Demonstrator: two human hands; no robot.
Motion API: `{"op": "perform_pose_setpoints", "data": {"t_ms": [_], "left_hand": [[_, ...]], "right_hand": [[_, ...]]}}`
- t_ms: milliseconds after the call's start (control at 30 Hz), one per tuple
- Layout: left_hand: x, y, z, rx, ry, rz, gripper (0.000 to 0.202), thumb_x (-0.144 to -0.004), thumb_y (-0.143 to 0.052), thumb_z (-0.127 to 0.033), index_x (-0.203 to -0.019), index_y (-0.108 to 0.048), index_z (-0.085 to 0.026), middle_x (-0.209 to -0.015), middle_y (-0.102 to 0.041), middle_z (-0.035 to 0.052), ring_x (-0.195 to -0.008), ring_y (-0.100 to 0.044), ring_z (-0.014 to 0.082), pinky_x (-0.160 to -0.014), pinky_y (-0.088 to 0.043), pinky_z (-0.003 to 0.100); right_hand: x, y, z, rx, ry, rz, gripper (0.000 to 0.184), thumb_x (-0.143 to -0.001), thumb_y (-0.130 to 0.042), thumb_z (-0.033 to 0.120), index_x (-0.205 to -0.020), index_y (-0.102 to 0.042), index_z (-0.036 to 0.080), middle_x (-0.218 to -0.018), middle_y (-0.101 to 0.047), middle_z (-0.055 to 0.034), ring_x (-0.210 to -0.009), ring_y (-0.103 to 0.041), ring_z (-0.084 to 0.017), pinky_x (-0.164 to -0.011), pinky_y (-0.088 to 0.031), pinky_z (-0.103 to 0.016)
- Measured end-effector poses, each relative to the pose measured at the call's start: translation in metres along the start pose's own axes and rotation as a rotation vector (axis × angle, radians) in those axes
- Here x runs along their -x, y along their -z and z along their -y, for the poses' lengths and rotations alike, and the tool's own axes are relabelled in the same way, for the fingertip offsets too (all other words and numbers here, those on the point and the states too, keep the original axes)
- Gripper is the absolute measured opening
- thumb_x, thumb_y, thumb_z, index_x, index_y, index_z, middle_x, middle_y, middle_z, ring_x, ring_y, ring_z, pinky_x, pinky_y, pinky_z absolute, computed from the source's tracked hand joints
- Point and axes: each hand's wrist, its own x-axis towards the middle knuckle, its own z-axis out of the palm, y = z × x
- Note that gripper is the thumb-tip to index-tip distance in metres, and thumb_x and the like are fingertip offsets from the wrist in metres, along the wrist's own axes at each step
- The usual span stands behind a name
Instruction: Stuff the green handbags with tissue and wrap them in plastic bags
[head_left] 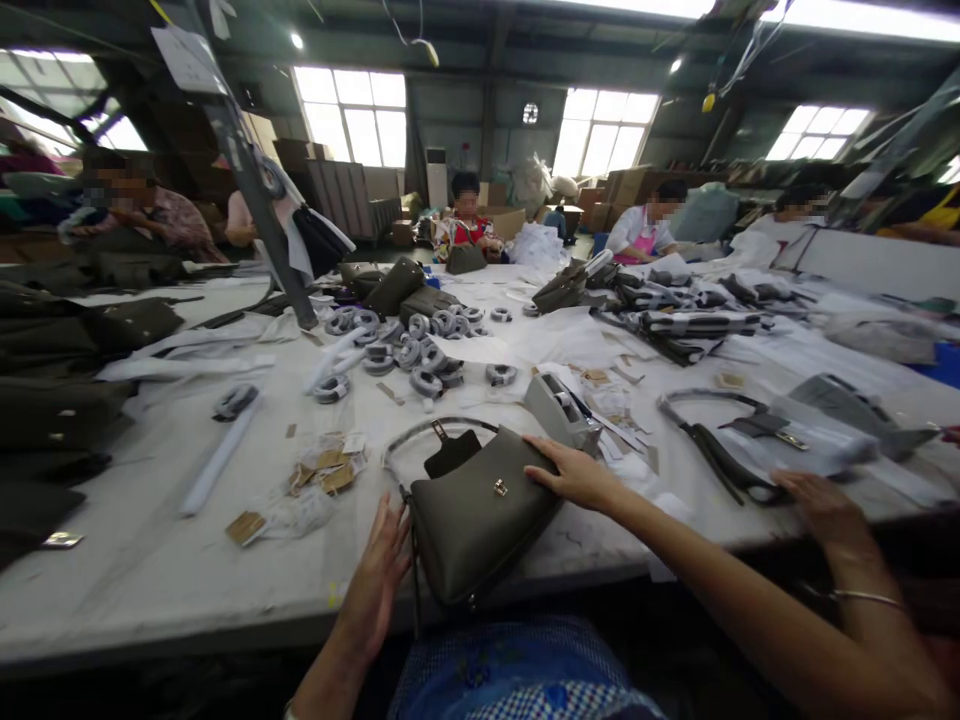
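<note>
A dark olive handbag (472, 515) with a small metal clasp on its front leans at the table's near edge. My right hand (577, 475) grips its upper right edge, thumb on the front. Beside the bag's left side is my left hand (379, 560), fingers stretched out and apart; whether they touch the bag is unclear. The bag's wrapped handle (405, 438) arches behind it, and a dark flap tab (452, 453) with a metal fitting stands up from the opening. A thin strap hangs down the left side.
A grey tape dispenser (559, 412) stands behind the bag. Tags in small bags (330, 465) lie left, wrapped rings (427, 380) beyond. Dark bags (60, 410) are stacked far left. At right, a co-worker's hand (825, 505) touches another bag (787, 435). A metal post (259, 190) rises from the table.
</note>
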Motion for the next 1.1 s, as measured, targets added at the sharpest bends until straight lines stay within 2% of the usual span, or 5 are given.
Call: {"op": "perform_pose_setpoints", "data": {"t_ms": [167, 400, 567, 833, 1100], "left_hand": [[-0.026, -0.020, -0.012, -0.532, -0.348, 0.006, 0.072, -0.092, -0.051, -0.055, -0.153, -0.029, -0.024, -0.158, -0.034, 0.0114, -0.143, -0.035, 0.0281, -0.116, -0.032, 0.047], [-0.013, -0.010, -0.023, -1.054, -0.727, 0.163, 0.051, -0.090, -0.058, -0.050, -0.136, -0.055, -0.030, -0.151, -0.047, 0.0044, -0.143, -0.037, 0.0257, -0.120, -0.026, 0.048], [-0.004, -0.014, -0.004, -1.545, -0.960, 0.313, 0.071, -0.083, -0.069, -0.048, -0.146, -0.042, -0.032, -0.154, -0.042, 0.0097, -0.141, -0.038, 0.0330, -0.112, -0.036, 0.058], [-0.011, -0.007, 0.007, -1.628, -1.047, 0.267, 0.078, -0.081, -0.070, -0.049, -0.149, -0.037, -0.032, -0.152, -0.044, 0.0095, -0.137, -0.045, 0.0343, -0.108, -0.042, 0.058], [-0.010, -0.001, 0.011, -1.652, -1.096, 0.252, 0.077, -0.084, -0.065, -0.052, -0.151, -0.032, -0.032, -0.153, -0.043, 0.0072, -0.136, -0.046, 0.0335, -0.107, -0.044, 0.057]], "right_hand": [[0.027, -0.018, 0.023, -0.010, -0.114, -0.112, 0.057, -0.096, -0.047, 0.051, -0.142, -0.051, 0.016, -0.135, -0.061, -0.0145, -0.123, -0.059, -0.032, -0.104, -0.047, -0.045], [0.049, -0.015, 0.033, 0.040, 0.349, -0.145, 0.065, -0.089, -0.063, 0.049, -0.145, -0.047, 0.022, -0.148, -0.049, -0.0115, -0.140, -0.041, -0.030, -0.118, -0.026, -0.053], [0.028, -0.021, 0.051, -0.029, 0.424, -0.181, 0.041, -0.095, -0.058, 0.037, -0.132, -0.060, 0.019, -0.128, -0.065, -0.0109, -0.120, -0.057, -0.025, -0.106, -0.044, -0.040], [-0.017, -0.014, 0.068, 0.053, 0.489, 0.073, 0.018, -0.094, -0.058, 0.028, -0.096, -0.076, 0.024, -0.092, -0.069, -0.0034, -0.085, -0.064, -0.017, -0.074, -0.048, -0.024], [-0.042, -0.003, 0.049, 0.026, 0.894, 0.166, 0.029, -0.099, -0.046, 0.023, -0.103, -0.074, 0.026, -0.098, -0.071, -0.0013, -0.088, -0.063, -0.014, -0.076, -0.046, -0.023]]}}
